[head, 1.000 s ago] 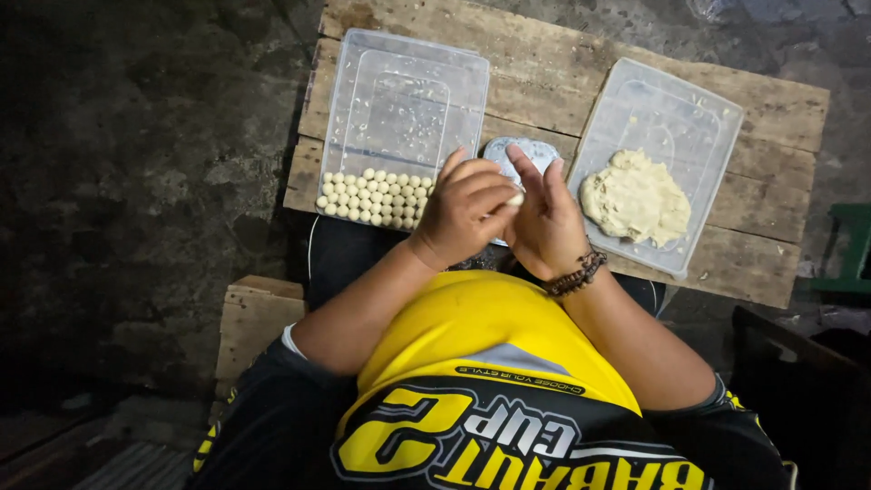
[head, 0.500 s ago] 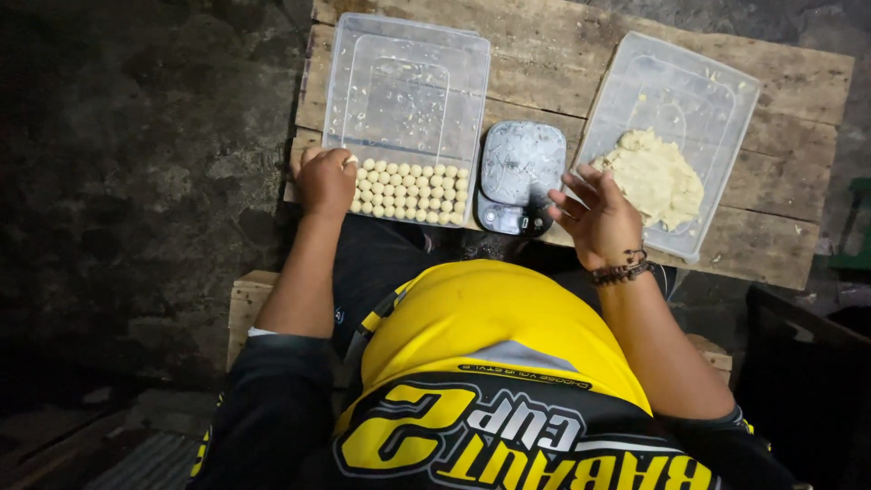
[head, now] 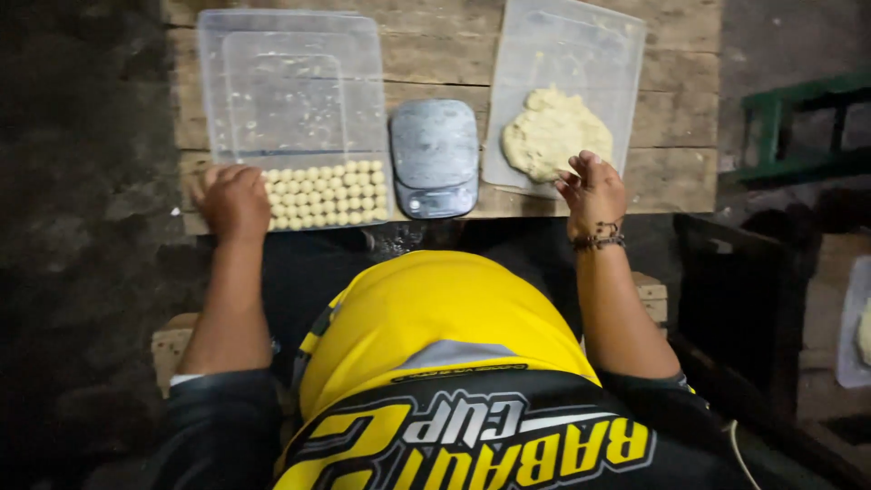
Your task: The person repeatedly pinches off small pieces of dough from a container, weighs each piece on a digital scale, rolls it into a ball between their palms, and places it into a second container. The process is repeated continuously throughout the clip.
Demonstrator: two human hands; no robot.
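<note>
The left hand [head: 234,200] rests, fingers curled, at the near-left corner of the clear plastic tray [head: 290,54] beside rows of small pale dough balls [head: 328,194]. The right hand [head: 592,186] – open – touches the pale dough lump [head: 553,132] in the clear tray [head: 581,45] at the wooden table's [head: 435,45] right edge; pinching off a portion seems the step in hand, calling for a small, even pull.

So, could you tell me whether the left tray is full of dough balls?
No, only partly: the dough balls fill the near end of the tray; the rest is bare.

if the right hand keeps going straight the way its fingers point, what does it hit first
Most likely the dough lump. The right hand points up-left from the near edge of the clear tray, fingertips just short of the lump. Height above the tray is unclear.
</note>
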